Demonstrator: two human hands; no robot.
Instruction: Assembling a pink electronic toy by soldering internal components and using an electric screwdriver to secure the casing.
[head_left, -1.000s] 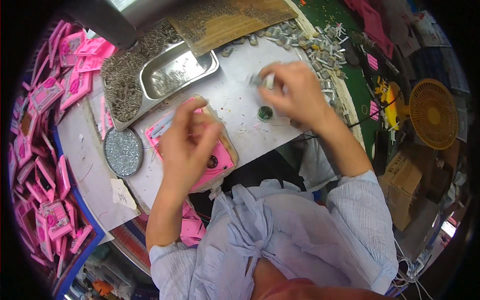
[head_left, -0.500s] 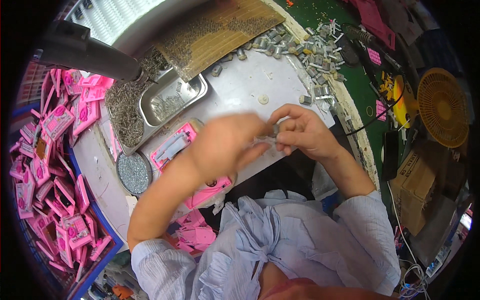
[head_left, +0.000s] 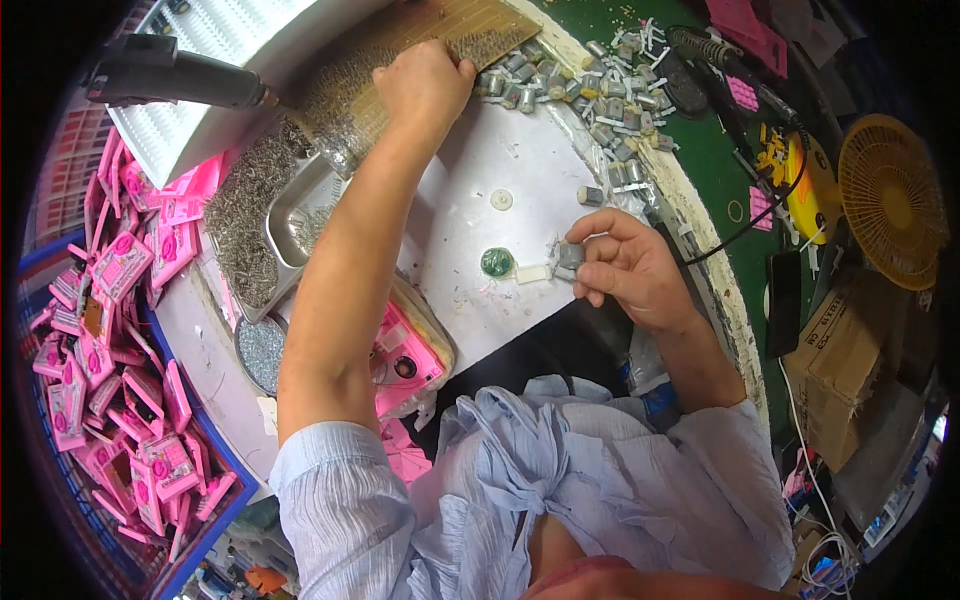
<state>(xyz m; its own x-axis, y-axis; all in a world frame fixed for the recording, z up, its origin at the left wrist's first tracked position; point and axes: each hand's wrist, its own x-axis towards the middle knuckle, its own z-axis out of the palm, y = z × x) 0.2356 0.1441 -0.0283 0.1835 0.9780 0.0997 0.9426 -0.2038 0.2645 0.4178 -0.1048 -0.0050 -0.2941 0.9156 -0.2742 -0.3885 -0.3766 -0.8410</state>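
My right hand (head_left: pixel 632 268) pinches a small grey motor (head_left: pixel 570 256) between thumb and fingers, over the near part of the white tabletop (head_left: pixel 480 190). A white rectangular piece (head_left: pixel 533 273) shows just left of the motor; whether the two are joined is unclear. Beside it lies a round green blob (head_left: pixel 496 262). My left hand (head_left: pixel 428 85) is far forward, curled closed at the brown cardboard sheet (head_left: pixel 490 22) strewn with tiny metal parts. Its fingertips are hidden, so what they hold cannot be seen. A pink toy casing (head_left: pixel 412 350) lies partly behind my left forearm.
Many motors (head_left: pixel 610 90) are heaped along the far right edge. A metal tray (head_left: pixel 285 225) and a pile of small springs (head_left: pixel 240 220) lie left of my forearm. A power screwdriver (head_left: pixel 190 80) hangs above them. Pink casings (head_left: pixel 110 390) fill a blue-rimmed crate at left.
My left hand has left my right hand and reached forward to the cardboard. The motor in my right hand, the white piece and the green blob now show plainly.
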